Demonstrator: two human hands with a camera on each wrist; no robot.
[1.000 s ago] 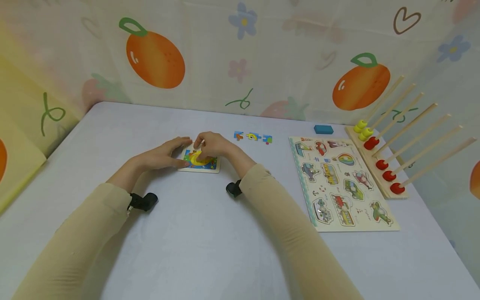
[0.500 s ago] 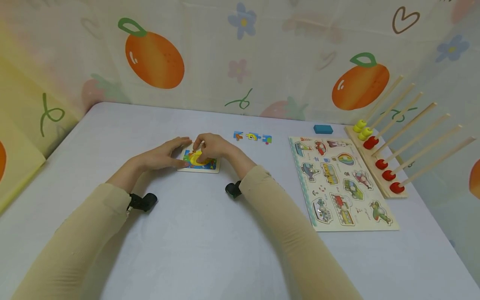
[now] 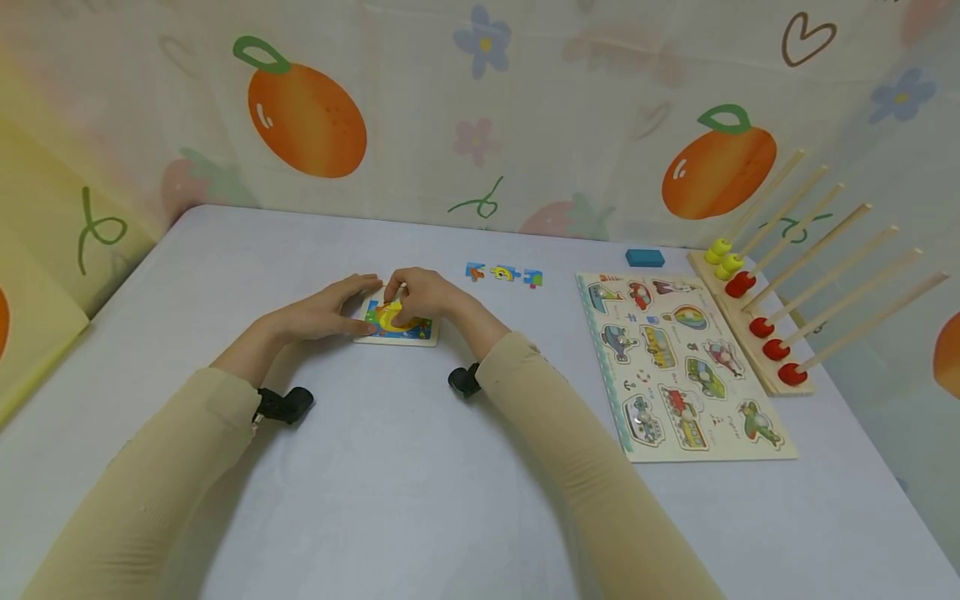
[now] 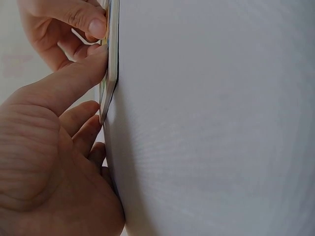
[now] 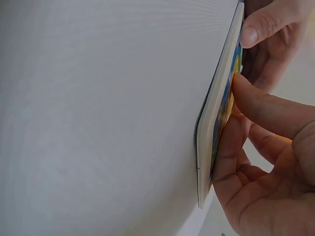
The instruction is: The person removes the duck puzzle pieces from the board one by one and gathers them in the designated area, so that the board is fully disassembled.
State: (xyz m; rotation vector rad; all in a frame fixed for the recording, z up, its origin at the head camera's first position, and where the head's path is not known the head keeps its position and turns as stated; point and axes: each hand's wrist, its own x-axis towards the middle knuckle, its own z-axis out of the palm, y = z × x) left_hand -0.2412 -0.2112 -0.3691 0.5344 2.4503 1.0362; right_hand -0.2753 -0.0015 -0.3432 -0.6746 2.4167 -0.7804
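A small jigsaw board [image 3: 412, 341] with a blue and yellow picture lies flat on the table in the head view. My left hand [image 3: 322, 312] rests along its left side, thumb straight on the near left corner and fingers extended by the far left. My right hand [image 3: 423, 296] reaches over from the right, its thumb and bent index finger touching a yellow puzzle piece [image 3: 386, 317] within the board. In the right wrist view the thumb and fingers of the right hand [image 5: 275, 162] meet the picture side of the board [image 5: 211, 128]. The right hand covers part of the picture.
Several loose things lie beyond: three jigsaw pieces [image 3: 505, 272] in a row and a blue block [image 3: 645, 257]. A vehicle puzzle board [image 3: 678, 367] is at right, beside a wooden peg rack [image 3: 750, 325] with upright rods and red and yellow beads. A patterned cloth hangs behind.
Both hands stay at the jigsaw board with almost no movement. The whole head view drifts very slightly.
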